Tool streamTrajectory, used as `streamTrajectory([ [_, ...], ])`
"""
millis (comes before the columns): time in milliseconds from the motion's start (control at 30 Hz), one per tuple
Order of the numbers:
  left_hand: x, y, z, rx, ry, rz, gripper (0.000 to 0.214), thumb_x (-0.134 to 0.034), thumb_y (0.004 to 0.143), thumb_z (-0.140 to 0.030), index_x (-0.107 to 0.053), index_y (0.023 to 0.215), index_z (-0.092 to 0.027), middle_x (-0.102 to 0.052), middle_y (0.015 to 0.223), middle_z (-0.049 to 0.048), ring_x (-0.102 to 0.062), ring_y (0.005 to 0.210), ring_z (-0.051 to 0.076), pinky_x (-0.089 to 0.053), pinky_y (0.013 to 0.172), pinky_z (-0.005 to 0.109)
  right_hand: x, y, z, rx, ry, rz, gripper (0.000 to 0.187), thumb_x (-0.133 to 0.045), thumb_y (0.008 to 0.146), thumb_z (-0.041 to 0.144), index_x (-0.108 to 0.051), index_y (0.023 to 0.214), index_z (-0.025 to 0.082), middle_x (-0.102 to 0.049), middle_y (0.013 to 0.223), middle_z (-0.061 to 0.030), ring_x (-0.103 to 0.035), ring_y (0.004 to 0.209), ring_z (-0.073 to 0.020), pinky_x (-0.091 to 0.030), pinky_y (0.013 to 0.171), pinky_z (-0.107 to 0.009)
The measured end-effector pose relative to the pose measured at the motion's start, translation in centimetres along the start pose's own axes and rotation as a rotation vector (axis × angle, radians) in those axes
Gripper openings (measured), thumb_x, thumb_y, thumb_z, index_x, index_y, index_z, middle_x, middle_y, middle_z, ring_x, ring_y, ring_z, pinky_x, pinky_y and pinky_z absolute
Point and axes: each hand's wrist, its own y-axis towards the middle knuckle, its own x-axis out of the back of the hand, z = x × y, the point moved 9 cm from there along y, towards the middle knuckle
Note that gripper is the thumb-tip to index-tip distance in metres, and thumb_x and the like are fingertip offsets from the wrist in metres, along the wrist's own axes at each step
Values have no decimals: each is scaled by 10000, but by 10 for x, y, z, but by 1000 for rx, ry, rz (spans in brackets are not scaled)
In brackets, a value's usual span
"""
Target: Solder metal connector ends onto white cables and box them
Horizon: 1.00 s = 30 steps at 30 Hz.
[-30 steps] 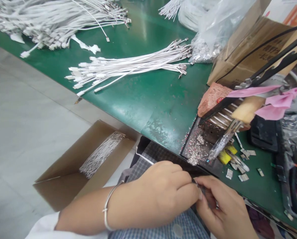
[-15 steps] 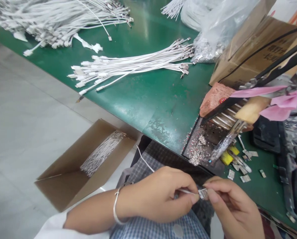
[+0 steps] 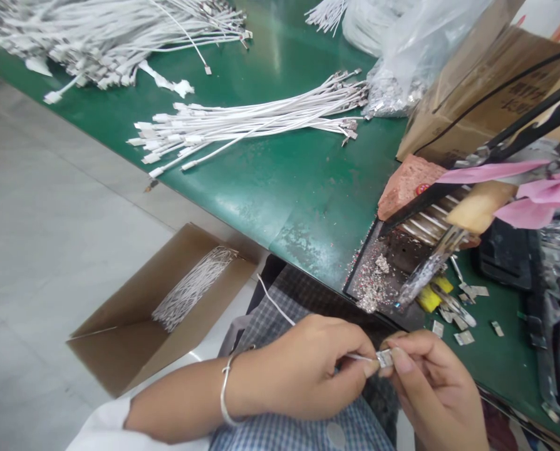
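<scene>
My left hand [image 3: 315, 366] pinches a thin white cable [image 3: 276, 300] close to its end; the rest of the cable runs back behind the wrist. At that end sits a small silver metal connector [image 3: 384, 358], between the fingertips of both hands. My right hand [image 3: 433, 382] closes thumb and forefinger on the connector from the right. Its lower fingers are curled and partly hidden. Both hands are above my lap, just off the table edge. Several loose metal connector pieces [image 3: 464, 338] lie on the table beyond the right hand.
On the green table [image 3: 270, 188] lie a bundle of white cables [image 3: 261, 116] and a larger cable pile [image 3: 111, 41]. A crumb-strewn tray [image 3: 371, 282], a brick [image 3: 409, 181] and a soldering iron's wooden handle [image 3: 482, 207] are at right. A cardboard box [image 3: 115, 357] with cables stands below left.
My right hand has shifted slightly left and up, its fingers more curled around the connector. The left hand has moved a touch right, still pinching the cable.
</scene>
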Motion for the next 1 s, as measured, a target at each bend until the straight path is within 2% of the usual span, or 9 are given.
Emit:
streamTrajectory([
  [67, -1, -1, -2, -20, 26, -3, 157, -537, 932, -128, -684, 876, -136, -720, 740, 16, -598, 601, 97, -487, 615, 191, 1, 0, -3, -16, 16, -4, 136, -786, 900, 375, -734, 871, 252, -682, 722, 17, -662, 646, -62, -534, 638, -92],
  [167, -2, -2, -5, -47, 86, 4, 173, -517, 957, -125, -681, 902, -136, -734, 782, 22, -626, 639, 107, -503, 645, 202, -3, 1, -4, -2, 22, 110, 84, -759, 922, 339, -752, 898, 259, -709, 720, -1, -689, 638, -80, -547, 617, -107],
  [233, -2, -2, -7, -60, 129, 19, 195, -491, 987, -140, -678, 929, -142, -736, 803, 29, -640, 665, 118, -509, 651, 214, -1, 3, -5, -5, 21, 141, 68, -747, 930, 320, -758, 907, 257, -719, 716, -12, -700, 633, -91, -557, 612, -119],
  [400, -2, -2, -13, -110, 150, 67, 185, -476, 1020, -134, -657, 980, -140, -725, 806, 34, -643, 677, 123, -510, 654, 220, 7, 5, -1, -5, -35, 66, 104, -793, 884, 331, -754, 867, 237, -709, 680, -16, -695, 598, -98, -554, 578, -116],
  [500, -2, -2, -13, -114, 204, 73, 194, -456, 1027, -141, -645, 983, -150, -714, 790, 33, -638, 673, 130, -508, 655, 233, 3, 5, 2, 5, -44, 86, 100, -785, 893, 337, -758, 875, 242, -709, 674, -14, -700, 597, -99, -558, 580, -114],
  [667, -3, -3, -12, -106, 257, 28, 215, -443, 1015, -132, -635, 920, -153, -695, 763, 16, -625, 665, 130, -477, 633, 245, 5, 6, -2, -1, -17, 76, 85, -774, 906, 328, -760, 903, 245, -712, 687, -10, -707, 612, -98, -568, 595, -120],
  [800, -2, -4, -15, -115, 289, -23, 206, -450, 982, -87, -637, 923, -146, -690, 765, 12, -623, 654, 125, -466, 623, 243, 0, 6, 0, 38, -35, 130, 35, -750, 926, 286, -760, 934, 253, -732, 711, -13, -723, 624, -105, -572, 589, -122],
  [1000, -4, -6, -12, -110, 358, -72, 211, -466, 955, -99, -648, 858, -145, -655, 700, 8, -613, 603, 135, -459, 576, 263, 1, 8, 4, 62, -50, 103, 30, -742, 932, 274, -756, 923, 249, -735, 714, -15, -732, 635, -116, -574, 579, -128],
])
